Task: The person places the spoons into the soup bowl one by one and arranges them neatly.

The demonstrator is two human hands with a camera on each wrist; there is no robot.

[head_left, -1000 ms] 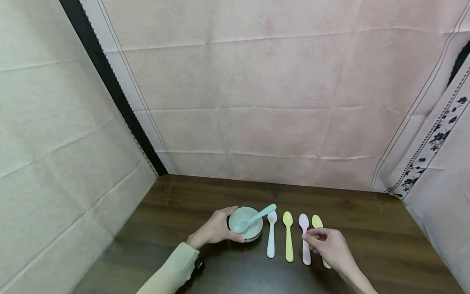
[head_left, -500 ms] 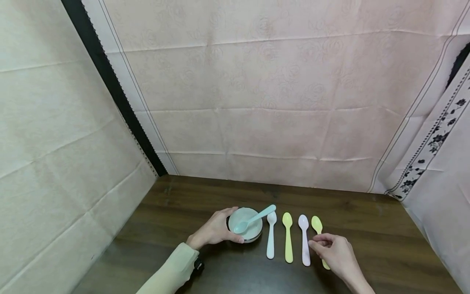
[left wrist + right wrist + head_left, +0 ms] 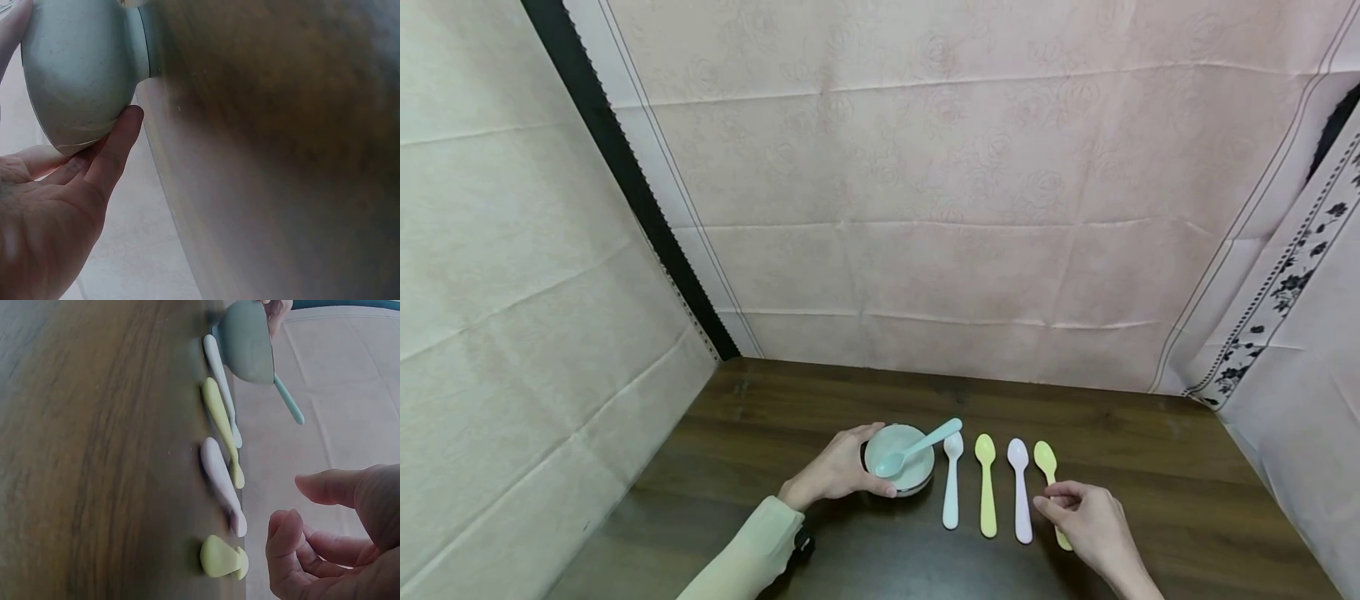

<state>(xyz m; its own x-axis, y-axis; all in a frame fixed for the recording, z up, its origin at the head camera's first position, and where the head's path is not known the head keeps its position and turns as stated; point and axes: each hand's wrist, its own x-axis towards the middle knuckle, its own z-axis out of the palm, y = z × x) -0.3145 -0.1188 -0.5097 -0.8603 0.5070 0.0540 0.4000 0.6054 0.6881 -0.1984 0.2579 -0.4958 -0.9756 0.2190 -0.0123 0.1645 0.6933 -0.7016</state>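
My left hand grips the side of a pale blue-green bowl, thumb at the near side and fingers round the far side. A light teal spoon leans in the bowl, its handle over the rim. To the right, in a row on the table, lie a pale blue spoon, a yellow spoon, a lavender spoon and a second yellow spoon. Over that last spoon's handle hovers my right hand, partly hiding it. In the right wrist view its thumb and bent fingers are apart, holding nothing.
Dark brown wood tabletop lies under everything. A pale cloth hangs behind its far edge, and more cloth walls stand on both sides. A black watch-like band is at my left wrist.
My right hand has shifted right, from over the lavender spoon to over the rightmost yellow one, uncovering the lavender handle. The left hand and bowl have stayed in place.
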